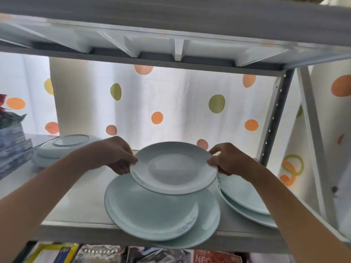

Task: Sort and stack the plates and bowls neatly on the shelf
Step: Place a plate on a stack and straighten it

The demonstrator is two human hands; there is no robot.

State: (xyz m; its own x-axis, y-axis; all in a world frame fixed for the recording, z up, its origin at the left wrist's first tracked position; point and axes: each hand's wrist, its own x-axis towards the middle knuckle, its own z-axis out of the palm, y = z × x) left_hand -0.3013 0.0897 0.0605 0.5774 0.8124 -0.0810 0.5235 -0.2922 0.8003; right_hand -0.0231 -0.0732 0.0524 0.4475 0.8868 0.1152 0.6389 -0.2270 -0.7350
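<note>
At the far left edge of the frame a stack of books (13,143) sits on the shelf (76,205), a dark plant (7,114) on top of it. Just right of them, in the left middle, some pale dishes turned upside down (64,149) rest on the shelf board, partly hidden by the left forearm.

The left hand (115,154) comes in from the lower left and grips the left rim of a small plate (173,168), thumb on top and fingers curled underneath. That plate, with what looks like a second one just beneath it, sits in the centre of the frame, above a pile of larger pale-green plates (152,211); I cannot tell whether it touches them. The large pile overhangs the shelf's front edge.

The right hand (229,160) pinches the small plate's right rim in the same way. Below and to its right, another stack of large plates (245,202) lies on the shelf. Behind everything hangs a white curtain with orange and green dots (171,103).
</note>
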